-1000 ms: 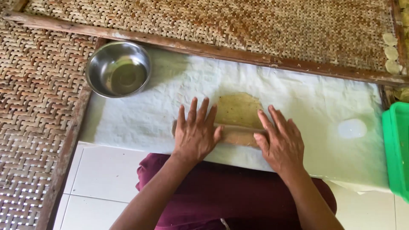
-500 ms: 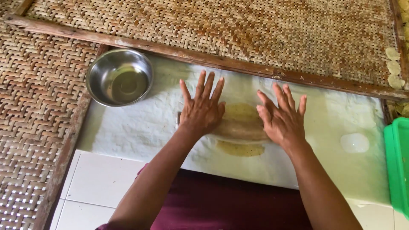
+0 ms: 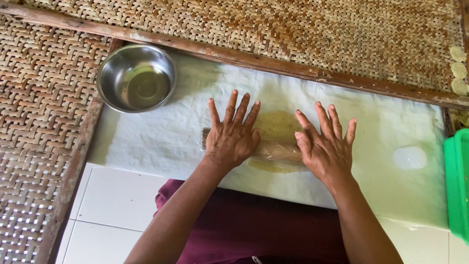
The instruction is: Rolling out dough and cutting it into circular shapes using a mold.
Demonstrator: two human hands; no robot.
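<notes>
Just right of the steel bowl (image 3: pixel 136 77), on the white cloth (image 3: pixel 161 137), both hands, left hand (image 3: pixel 232 139) and right hand (image 3: pixel 325 151), press flat with fingers spread, gripping nothing, on the rolling pin (image 3: pixel 276 150) over soft, thin, tearable dough (image 3: pixel 276 124); best handled by its ends.

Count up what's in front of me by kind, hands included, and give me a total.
Hands: 2, left hand and right hand, both flat on the roller
Rolling pins: 1, plastic-wrapped roller
Dough sheets: 1, flat dough
Metal bowls: 1, steel bowl
White cloths: 1, white cloth
Green containers: 1, green tub
Total: 7
</notes>
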